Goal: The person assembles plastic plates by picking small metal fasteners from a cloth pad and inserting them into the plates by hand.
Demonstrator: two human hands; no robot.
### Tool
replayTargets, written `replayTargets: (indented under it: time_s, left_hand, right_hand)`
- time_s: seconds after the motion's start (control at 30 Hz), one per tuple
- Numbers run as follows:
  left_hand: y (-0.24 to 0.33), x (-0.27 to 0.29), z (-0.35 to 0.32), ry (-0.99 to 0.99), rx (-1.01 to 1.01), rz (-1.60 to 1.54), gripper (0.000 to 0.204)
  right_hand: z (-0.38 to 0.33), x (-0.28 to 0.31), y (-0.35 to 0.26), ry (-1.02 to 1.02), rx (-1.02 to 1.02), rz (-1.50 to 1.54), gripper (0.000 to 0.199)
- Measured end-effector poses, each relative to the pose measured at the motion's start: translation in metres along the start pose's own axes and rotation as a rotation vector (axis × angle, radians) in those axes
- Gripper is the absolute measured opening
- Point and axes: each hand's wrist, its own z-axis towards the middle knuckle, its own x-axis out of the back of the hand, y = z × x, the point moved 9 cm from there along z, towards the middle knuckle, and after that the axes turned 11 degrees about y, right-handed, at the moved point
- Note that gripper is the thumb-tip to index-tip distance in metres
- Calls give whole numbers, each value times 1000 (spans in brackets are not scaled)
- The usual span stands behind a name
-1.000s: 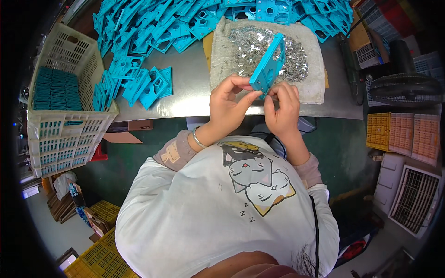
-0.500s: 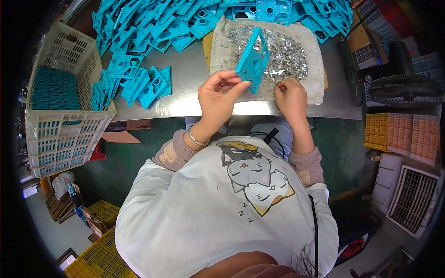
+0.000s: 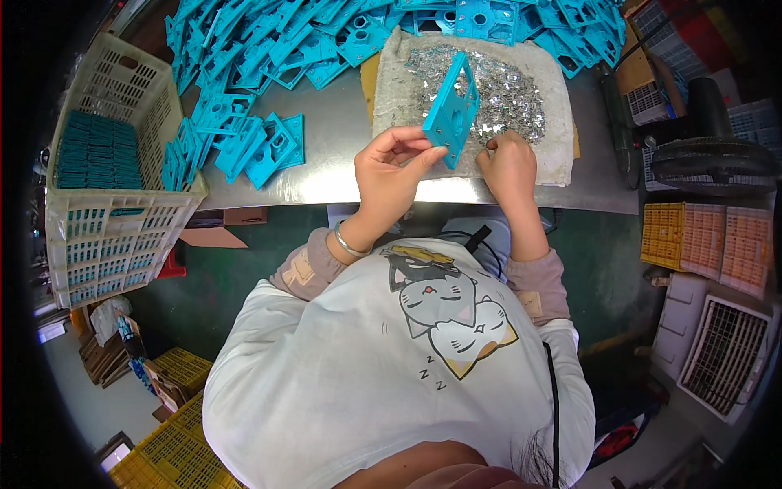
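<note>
A turquoise plastic plate with cut-out openings (image 3: 453, 110) stands tilted on edge above the table. My left hand (image 3: 389, 173) pinches its lower end between thumb and fingers. Just right of the plate, my right hand (image 3: 509, 169) is closed, fingertips pressed together; whatever they hold is too small to make out. Beyond both hands, a pile of small shiny metal pieces (image 3: 513, 102) lies on a pale folded cloth (image 3: 556, 147).
Many similar turquoise plates (image 3: 281, 41) are heaped along the table's far side. Several looser ones (image 3: 277, 151) lie at the left, beside a white crate (image 3: 122, 213) holding stacked turquoise parts. A black fan (image 3: 713, 160) and an orange-yellow crate (image 3: 664, 232) stand at the right.
The plate and my left hand have shifted slightly right, in step with a small shift of the view. My right hand has drawn a little closer to the plate.
</note>
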Motion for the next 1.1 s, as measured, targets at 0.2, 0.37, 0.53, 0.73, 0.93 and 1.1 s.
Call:
replayTargets:
  time_s: [0.2,0.37,0.53,0.73,0.93,1.1]
  left_hand:
    - [-4,0,-1,6,35,-54,26]
    - [0,-6,-2,-8,53,-111,25]
    - [4,-17,-8,-86,62,-109,26]
    - [9,-20,-11,-101,35,-79,26]
    - [30,-25,-11,-182,-261,197,25]
    - [25,-24,-11,-169,-205,155,25]
  right_hand:
    - [-1,31,-15,56,-79,342,9]
    - [0,66,-54,68,-73,764,11]
    - [-3,71,-61,45,-58,835,14]
    - [-3,75,-63,49,4,799,15]
    - [-4,82,-69,109,110,702,11]
    - [-7,95,-89,182,366,546,12]
